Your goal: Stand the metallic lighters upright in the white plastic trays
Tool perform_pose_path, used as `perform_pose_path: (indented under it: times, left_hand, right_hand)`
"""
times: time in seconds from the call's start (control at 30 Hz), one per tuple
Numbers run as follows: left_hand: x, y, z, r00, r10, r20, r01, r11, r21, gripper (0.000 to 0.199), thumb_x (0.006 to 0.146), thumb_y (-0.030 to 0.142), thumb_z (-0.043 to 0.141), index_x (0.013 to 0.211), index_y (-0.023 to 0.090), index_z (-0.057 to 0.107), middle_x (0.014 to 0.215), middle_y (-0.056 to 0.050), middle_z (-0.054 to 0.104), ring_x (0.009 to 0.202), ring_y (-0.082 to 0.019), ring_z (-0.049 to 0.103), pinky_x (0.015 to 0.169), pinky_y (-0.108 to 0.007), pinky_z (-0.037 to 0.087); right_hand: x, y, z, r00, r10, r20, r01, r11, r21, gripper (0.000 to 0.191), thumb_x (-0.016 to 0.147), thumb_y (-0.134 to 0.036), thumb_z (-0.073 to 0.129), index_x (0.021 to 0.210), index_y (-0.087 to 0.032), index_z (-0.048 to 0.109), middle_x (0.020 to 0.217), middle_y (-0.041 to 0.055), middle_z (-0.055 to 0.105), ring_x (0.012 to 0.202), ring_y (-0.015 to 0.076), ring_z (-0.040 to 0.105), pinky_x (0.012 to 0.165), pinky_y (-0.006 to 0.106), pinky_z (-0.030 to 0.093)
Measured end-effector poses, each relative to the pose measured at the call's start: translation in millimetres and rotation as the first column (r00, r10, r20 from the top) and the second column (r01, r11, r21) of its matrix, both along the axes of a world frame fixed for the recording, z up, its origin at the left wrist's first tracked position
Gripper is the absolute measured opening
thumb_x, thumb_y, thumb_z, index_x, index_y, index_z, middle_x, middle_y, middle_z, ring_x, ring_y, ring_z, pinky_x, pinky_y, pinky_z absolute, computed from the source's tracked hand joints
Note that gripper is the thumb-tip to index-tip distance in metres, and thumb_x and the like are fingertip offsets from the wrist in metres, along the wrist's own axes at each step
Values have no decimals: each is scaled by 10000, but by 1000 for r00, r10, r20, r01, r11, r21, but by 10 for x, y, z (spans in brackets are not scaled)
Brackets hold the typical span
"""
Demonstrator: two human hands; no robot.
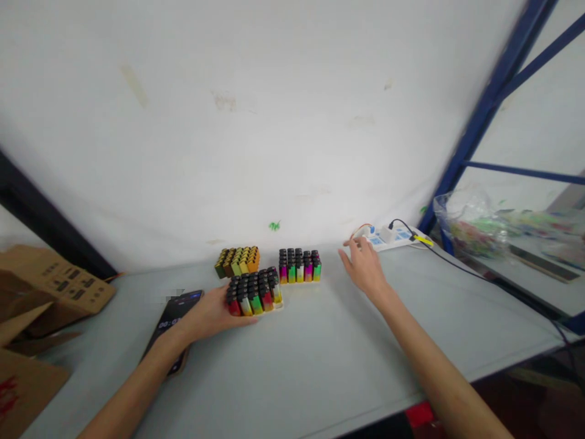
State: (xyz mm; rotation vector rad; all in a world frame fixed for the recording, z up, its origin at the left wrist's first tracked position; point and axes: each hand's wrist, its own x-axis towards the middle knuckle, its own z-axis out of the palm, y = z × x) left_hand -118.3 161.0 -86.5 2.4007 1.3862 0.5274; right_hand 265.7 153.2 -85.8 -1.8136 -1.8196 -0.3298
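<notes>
My left hand grips the left side of a tray of lighters, with black tops and red, green, white and yellow bodies in rows. Just behind it to the right stands a second tray of lighters with pink, green and yellow bodies, untouched. At the back left is a block of gold and olive lighters, partly hidden by the front tray. My right hand hovers to the right of the trays, fingers apart and holding nothing, in front of the power strip.
A phone lies under my left forearm. Cardboard boxes stand at the far left. A white power strip with plugs and a black cable sits by the wall. Blue shelf posts and a plastic bag are on the right.
</notes>
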Motion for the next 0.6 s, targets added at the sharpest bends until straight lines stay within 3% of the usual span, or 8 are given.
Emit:
perform_pose_path:
  times: [0.07, 0.13, 0.23, 0.3, 0.4, 0.6]
  left_hand:
    - [5, -10, 4, 1000, 3, 2, -3, 1000, -6, 557, 656, 557, 811, 1086, 214, 723, 1138, -53, 759, 1010, -333, 716, 957, -430, 581]
    - [9, -20, 7, 1000, 11, -1, -11, 1000, -10, 564, 651, 559, 819, 1092, 223, 721, 1127, -44, 763, 1009, -333, 717, 956, -426, 584]
    - [5, -23, 13, 1000, 4, 11, -3, 1000, -26, 575, 655, 554, 822, 1108, 214, 719, 1121, -61, 763, 1010, -339, 718, 945, -454, 593]
    - [-10, -15, 17, 1000, -17, 23, 18, 999, -47, 577, 671, 545, 820, 1124, 205, 715, 1142, -80, 756, 1023, -339, 717, 942, -471, 594]
    - [-40, 3, 20, 1000, -24, 19, 25, 998, -55, 568, 674, 534, 825, 1119, 198, 715, 1150, -84, 755, 1028, -345, 715, 940, -475, 587]
    - [42, -9, -15, 995, 98, 30, -98, 995, 2, 612, 682, 586, 800, 1113, 170, 673, 1083, -93, 758, 977, -346, 721, 873, -449, 590]
  right_hand:
    - [-345, 109, 146, 974, 225, -31, -222, 972, 79, 426, 1028, -473, 436, 1277, -171, 605, 1256, 193, 573, 1180, 337, 538, 1011, 488, 440]
    - [-659, 223, 231, 902, 432, -18, -430, 901, 59, 527, 1001, -575, 459, 1383, -221, 545, 1355, 165, 545, 1239, 328, 515, 1052, 487, 422]
    - [-934, 372, 238, 823, 565, 50, -561, 824, -84, 584, 966, -656, 473, 1435, -311, 515, 1354, 129, 584, 1179, 320, 581, 1020, 487, 436]
    - [-972, 422, 201, 818, 570, 76, -554, 817, -162, 585, 975, -666, 438, 1444, -325, 512, 1259, 123, 644, 1065, 299, 646, 957, 457, 463]
    - [-905, 376, 150, 856, 507, 103, -487, 856, -171, 593, 981, -666, 417, 1438, -303, 523, 1197, 135, 673, 1011, 302, 671, 916, 434, 465]
    - [-780, -36, 161, 956, 260, 137, -231, 953, -198, 620, 983, -661, 395, 1414, -234, 520, 1168, 184, 662, 977, 332, 673, 868, 443, 459]
